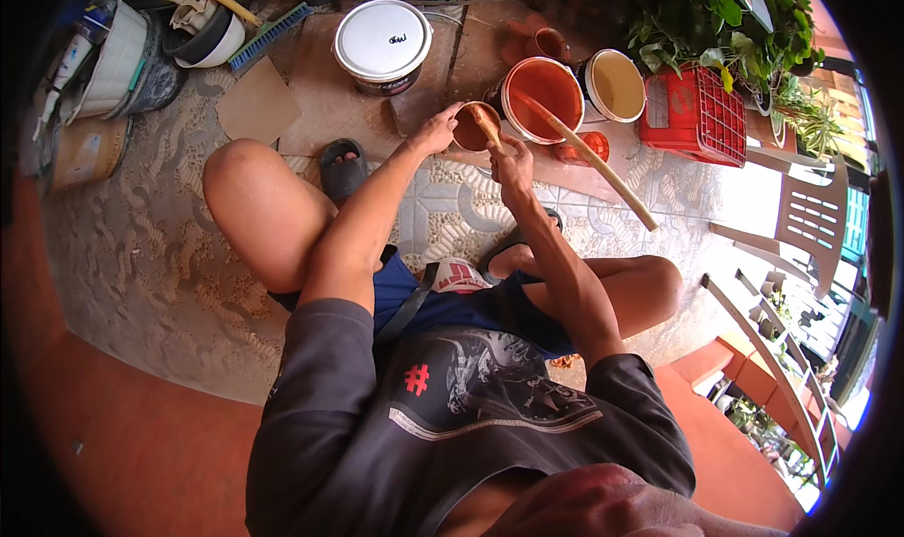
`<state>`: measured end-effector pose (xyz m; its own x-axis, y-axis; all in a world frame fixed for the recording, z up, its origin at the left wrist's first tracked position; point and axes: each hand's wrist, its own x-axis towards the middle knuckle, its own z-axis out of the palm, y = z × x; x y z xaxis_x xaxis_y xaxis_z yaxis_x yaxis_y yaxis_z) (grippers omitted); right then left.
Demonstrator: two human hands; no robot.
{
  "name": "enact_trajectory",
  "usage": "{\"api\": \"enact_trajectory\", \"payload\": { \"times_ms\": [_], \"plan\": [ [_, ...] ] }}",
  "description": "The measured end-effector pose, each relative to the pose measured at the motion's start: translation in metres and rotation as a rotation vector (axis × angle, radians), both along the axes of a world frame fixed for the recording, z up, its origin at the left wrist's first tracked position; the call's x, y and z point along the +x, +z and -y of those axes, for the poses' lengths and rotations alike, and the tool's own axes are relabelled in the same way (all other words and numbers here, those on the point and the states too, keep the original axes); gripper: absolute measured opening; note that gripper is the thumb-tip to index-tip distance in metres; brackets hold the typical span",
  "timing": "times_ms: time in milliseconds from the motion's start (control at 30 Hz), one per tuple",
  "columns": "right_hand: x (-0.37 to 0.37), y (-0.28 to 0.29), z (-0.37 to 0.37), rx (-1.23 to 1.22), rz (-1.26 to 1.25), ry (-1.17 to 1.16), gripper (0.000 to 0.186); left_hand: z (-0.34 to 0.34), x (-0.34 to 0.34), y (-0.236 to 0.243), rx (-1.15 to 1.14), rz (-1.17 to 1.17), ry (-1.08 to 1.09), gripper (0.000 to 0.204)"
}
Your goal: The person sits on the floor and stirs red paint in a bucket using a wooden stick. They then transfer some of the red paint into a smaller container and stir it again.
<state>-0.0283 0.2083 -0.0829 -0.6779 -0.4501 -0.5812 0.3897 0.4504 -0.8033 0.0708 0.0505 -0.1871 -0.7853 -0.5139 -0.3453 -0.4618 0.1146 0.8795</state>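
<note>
My left hand grips the rim of a small round can, with reddish-orange inside. A paintbrush, coated orange at its far end, is in my closed right hand and reaches into the can's mouth. Just right of the can stands a bucket of orange paint. A long wooden stick leans in that bucket, its near end sticking out over the floor. Beside it is a bucket of cream or yellowish paint. An orange-stained clear container lies near the stick.
A white-lidded bucket stands at the far left of the can. Further left are a blue-bristled broom, a cardboard piece and stacked buckets. A red crate, plants and a chair are on the right.
</note>
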Motion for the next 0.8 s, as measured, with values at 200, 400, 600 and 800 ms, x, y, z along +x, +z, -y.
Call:
{"api": "enact_trajectory", "payload": {
  "times_ms": [200, 400, 600, 800],
  "plan": [
    [0.004, -0.006, -0.002, -0.314, 0.448, -0.133, 0.013, 0.001, 0.003, 0.013, -0.002, 0.015, -0.009, 0.051],
    [0.016, -0.024, -0.01, -0.392, 0.733, -0.334, 0.01, 0.0, 0.002, 0.039, 0.082, 0.066, -0.006, 0.051],
    [0.029, 0.009, -0.01, -0.028, 0.303, -0.126, 0.021, 0.0, 0.004, 0.063, 0.232, 0.142, 0.022, 0.05],
    [0.003, -0.004, -0.001, -0.032, 0.287, -0.059, 0.028, 0.0, -0.001, 0.045, 0.164, 0.112, -0.029, 0.05]
  ]
}}
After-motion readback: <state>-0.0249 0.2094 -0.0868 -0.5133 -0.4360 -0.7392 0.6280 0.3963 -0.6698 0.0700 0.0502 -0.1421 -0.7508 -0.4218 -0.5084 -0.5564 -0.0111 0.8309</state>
